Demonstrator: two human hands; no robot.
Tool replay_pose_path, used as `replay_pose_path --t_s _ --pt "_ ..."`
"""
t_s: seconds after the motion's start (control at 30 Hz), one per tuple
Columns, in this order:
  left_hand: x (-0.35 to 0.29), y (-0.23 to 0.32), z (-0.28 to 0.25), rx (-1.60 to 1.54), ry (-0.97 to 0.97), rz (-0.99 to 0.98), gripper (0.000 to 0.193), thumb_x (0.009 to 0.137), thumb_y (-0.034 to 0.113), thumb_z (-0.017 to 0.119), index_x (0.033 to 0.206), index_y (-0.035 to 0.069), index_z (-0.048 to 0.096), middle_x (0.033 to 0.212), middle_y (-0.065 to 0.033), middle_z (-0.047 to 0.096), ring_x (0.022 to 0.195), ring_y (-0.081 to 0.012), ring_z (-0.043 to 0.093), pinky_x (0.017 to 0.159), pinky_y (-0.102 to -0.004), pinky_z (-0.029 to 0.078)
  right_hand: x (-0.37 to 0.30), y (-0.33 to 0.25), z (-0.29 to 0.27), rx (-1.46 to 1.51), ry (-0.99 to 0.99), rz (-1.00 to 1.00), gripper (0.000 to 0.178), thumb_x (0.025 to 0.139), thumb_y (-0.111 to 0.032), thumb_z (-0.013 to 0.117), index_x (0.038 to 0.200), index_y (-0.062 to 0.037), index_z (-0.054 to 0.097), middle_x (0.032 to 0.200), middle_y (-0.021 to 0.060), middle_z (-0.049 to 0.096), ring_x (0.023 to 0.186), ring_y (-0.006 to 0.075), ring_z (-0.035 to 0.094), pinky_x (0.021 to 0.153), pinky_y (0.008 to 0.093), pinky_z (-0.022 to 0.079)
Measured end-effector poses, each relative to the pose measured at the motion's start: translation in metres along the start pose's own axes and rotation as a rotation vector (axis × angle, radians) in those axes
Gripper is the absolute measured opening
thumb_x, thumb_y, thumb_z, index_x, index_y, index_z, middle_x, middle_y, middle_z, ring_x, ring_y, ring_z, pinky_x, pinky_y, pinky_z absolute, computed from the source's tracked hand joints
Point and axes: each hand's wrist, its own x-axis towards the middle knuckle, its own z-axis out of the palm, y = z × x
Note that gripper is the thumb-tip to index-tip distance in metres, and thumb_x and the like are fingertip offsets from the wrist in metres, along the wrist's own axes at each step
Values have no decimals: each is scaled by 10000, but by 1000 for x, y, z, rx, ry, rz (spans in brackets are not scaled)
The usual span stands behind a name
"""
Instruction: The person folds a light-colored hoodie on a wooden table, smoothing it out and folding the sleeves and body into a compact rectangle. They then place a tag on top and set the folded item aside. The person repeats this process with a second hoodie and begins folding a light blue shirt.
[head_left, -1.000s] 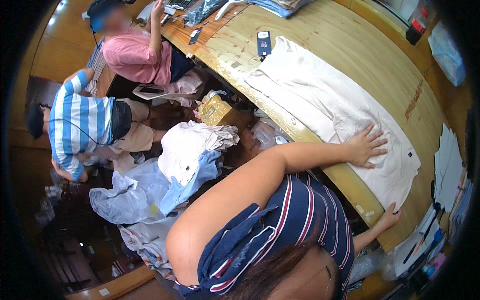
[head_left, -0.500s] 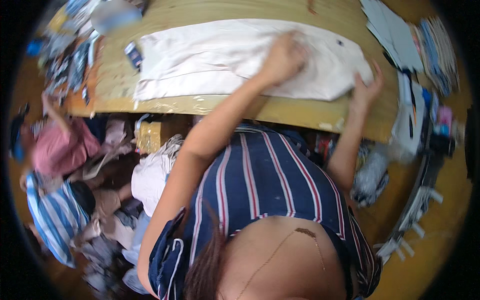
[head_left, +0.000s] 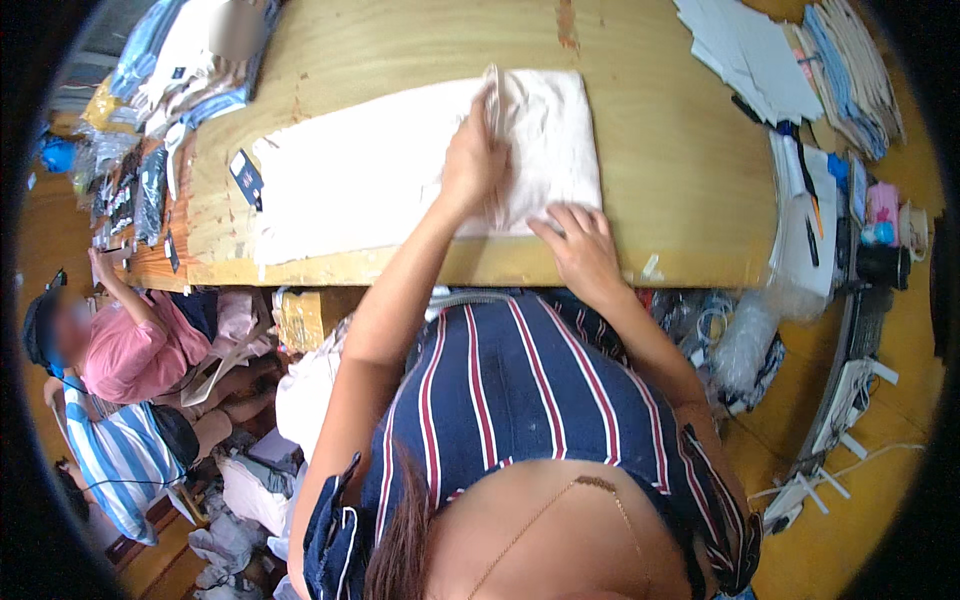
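Observation:
A pale, off-white garment (head_left: 350, 175) lies flat on the wooden table (head_left: 690, 190), its right end doubled over into a squarish flap. My left hand (head_left: 474, 168) is at the flap's inner edge, closed on a raised ridge of cloth at its far end; some of its fingers are blurred or hidden. Lower right, my right hand (head_left: 582, 250) rests on the near corner of the flap with its fingers spread. Beside the garment's left end lies a dark blue hang tag (head_left: 245, 180).
Folded clothes (head_left: 200, 70) lie at the far left, near plastic-wrapped packets (head_left: 150, 195). White sheets (head_left: 745, 65) and stacked garments (head_left: 850, 75) are at the far right. A person in pink (head_left: 135, 335) sits at lower left. Cloth heaps (head_left: 250, 490) lie below; a power strip (head_left: 840, 410) runs along the right.
The garment's right end has been folded over to the left, making it shorter. My left hand has moved left to the flap's edge, and my right hand has come left and nearer me.

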Motion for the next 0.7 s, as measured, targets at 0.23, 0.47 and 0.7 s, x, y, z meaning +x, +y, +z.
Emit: replay_pose_path --t_s 0.23,0.47,0.7 --pt "-57 45 30 542 30 405 706 700 453 537 1269 113 295 1328 -145 227 1244 -325 153 983 -485 131 74 77 -46 462 221 161 256 712 -32 509 957 -63 577 1109 124 494 1007 263 481 850 354 381" --pt "-77 23 68 610 21 208 741 720 563 422 1284 108 271 1325 -182 208 1244 -356 124 965 -541 100 157 75 16 33 -345 -349 631 784 -528 386 1296 -186 251 1372 55 169 1262 215 152 1003 455 95" --pt "-90 47 76 687 41 230 616 770 354 431 1295 101 232 1322 -177 225 1237 -350 161 967 -535 119 157 91 -7 325 -252 -391 490 779 -208 456 1254 -181 339 1350 69 224 1255 218 184 1007 435 96"
